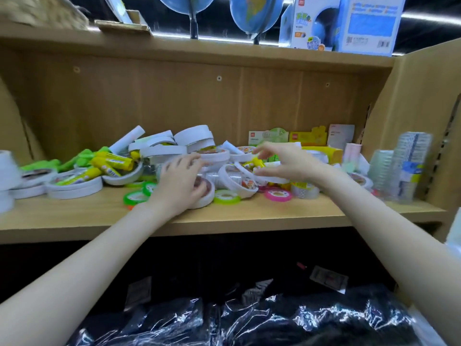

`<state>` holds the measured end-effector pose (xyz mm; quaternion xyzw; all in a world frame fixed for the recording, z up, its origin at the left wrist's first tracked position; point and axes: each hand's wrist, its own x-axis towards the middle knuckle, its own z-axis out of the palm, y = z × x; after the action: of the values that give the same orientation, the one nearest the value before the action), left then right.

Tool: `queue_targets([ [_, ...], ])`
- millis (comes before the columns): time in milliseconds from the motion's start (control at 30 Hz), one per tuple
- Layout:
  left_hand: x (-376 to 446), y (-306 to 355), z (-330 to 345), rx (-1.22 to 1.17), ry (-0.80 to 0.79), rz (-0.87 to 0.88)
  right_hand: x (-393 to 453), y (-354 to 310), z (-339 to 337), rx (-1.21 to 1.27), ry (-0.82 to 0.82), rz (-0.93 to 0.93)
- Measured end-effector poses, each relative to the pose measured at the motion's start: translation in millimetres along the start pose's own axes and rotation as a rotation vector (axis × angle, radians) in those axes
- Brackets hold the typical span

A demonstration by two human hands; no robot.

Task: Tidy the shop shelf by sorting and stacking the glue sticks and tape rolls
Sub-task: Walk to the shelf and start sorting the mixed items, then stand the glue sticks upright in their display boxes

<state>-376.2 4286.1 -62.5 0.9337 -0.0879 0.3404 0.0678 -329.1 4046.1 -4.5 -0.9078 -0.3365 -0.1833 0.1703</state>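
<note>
The shelf (249,216) is long and made of light wood. A big messy pile of tape rolls and glue sticks lies along it, from the left end to past the middle.

The white rolls (74,188) are the biggest things in the pile. Some lie flat and some lean on each other at the back. They look stiff and light. Their sides are smooth, so a good hold is likely around the rim, with fingers on one side and thumb on the other. Flat ones should stack well. Leaning ones could slide off if bumped.

The clear rolls (409,168) already stand in tall stacks on the right. They look shiny and maybe slippery.

The yellow glue sticks (112,163) lie on top of white rolls at the left, next to green ones (82,157). They are round and light, so they may roll away. Holding one around its middle seems best.

Small green (227,197) and pink (278,194) rings lie flat at the front. They look thin and would be easy to pinch.

The left hand (179,183) rests on a white roll in the middle, fingers curled over its top. The right hand (287,163) hovers over the pile, fingers spread and bent, holding nothing.
</note>
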Motion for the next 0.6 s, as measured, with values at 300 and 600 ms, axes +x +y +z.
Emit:
queue_targets([
  [300,-28,-24,-11,0.039,-0.002,-0.013,5,-18,46,0.357,-0.023,0.087],
  [600,-4,-41,-19,-0.019,0.183,-0.013,46,-32,15,0.135,0.07,0.017],
])
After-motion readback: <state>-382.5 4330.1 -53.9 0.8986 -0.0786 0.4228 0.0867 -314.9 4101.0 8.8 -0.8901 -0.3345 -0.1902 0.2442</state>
